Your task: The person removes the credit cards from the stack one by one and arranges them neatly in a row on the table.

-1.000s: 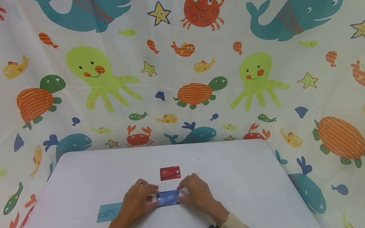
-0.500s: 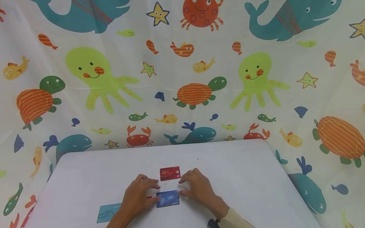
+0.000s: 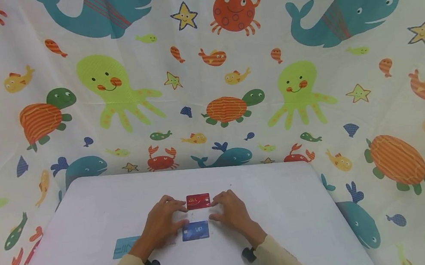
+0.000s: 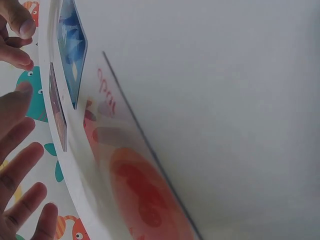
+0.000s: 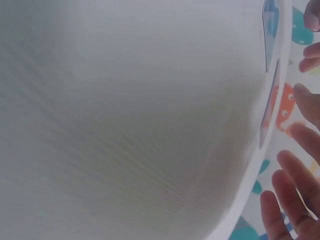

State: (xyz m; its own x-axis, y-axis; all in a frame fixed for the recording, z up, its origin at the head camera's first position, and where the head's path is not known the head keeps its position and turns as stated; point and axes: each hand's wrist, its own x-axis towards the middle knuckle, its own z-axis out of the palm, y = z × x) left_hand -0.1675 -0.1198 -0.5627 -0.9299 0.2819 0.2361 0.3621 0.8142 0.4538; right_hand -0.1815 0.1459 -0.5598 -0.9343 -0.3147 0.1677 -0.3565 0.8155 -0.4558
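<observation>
A blue VIP card [image 3: 195, 231] lies flat on the white table, with a red VIP card [image 3: 198, 201] behind it. My left hand [image 3: 162, 222] has its index fingertip at the red card's left edge and its thumb near the blue card's upper left corner. Opposite it, my right hand [image 3: 233, 213] has fingertips at the red card's right edge; its thumb is off the blue card's right side. Whether fingertips touch the cards I cannot tell. Fingers look loosely spread in both wrist views. A pale card with red print [image 4: 145, 190] lies below my left hand, mostly hidden in the head view.
A teal card [image 3: 125, 248] lies left of my left wrist, partly covered by it. The white table [image 3: 283, 211] ends at a far edge, where a curtain [image 3: 191, 83] printed with sea animals hangs.
Both hands have let go of the blue card's sides and moved slightly forward, so fingertips now stand at the red card's two ends. The cards stay in place.
</observation>
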